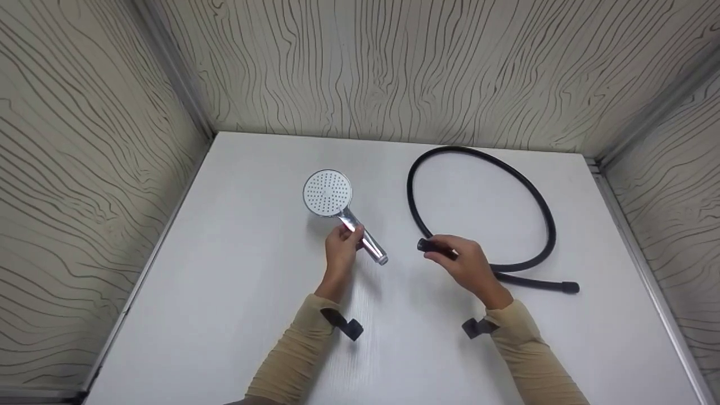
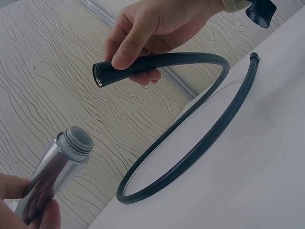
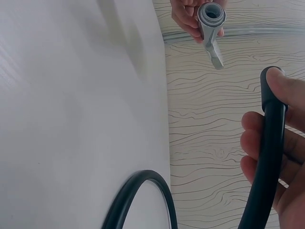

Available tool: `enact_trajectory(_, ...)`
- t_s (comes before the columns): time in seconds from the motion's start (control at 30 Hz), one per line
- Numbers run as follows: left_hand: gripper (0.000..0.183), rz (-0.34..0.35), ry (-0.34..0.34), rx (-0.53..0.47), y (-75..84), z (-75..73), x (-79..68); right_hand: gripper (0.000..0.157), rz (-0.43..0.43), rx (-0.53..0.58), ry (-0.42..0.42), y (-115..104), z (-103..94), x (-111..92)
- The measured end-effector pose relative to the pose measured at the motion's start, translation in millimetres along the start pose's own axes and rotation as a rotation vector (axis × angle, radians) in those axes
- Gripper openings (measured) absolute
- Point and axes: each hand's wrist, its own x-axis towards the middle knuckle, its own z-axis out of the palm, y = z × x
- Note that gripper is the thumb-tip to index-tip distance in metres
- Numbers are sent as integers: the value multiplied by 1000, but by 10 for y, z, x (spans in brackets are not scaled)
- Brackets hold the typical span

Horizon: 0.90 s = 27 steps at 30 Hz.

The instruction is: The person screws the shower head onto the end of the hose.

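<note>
My left hand (image 1: 341, 250) grips the chrome handle of a shower head (image 1: 327, 193), whose round white spray face points up toward the head camera. The handle's threaded end (image 2: 78, 140) sticks out past the fingers toward the right. In my right hand (image 1: 464, 263) is one end of a black shower hose (image 1: 548, 225), pinched between thumb and fingers just behind its connector. That connector's open mouth (image 2: 98, 75) faces the shower head's threaded end, with a gap between the two. The rest of the hose loops over the table.
The hose's other end (image 1: 570, 287) lies on the white table (image 1: 236, 270), right of my right wrist. Wood-grain panels (image 1: 360, 67) wall the table at the back and both sides. A small dark camera mount sits on each wrist.
</note>
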Motion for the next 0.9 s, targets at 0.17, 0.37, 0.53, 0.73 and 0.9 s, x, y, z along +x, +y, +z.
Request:
enact_trajectory(0.17, 37, 13, -3, 5, 2, 14, -22, 24, 15, 21, 2, -4, -3, -17)
enact_trajectory(0.37, 35, 11, -16, -23, 11, 49, -58, 25, -43, 17, 23, -9, -3, -18)
enact_trajectory(0.53, 35, 5, -23, -39, 26, 84, -62, 25, -66, 6, 29, -12, 4, -11)
enact_trajectory(0.73, 35, -1, -25, -45, 48, 103, -76, 23, -55, 7, 13, -36, 6, -10)
enact_trajectory(0.9, 37, 9, -23, -47, 65, 117, -85, 24, -49, 7, 4, -59, 20, -4)
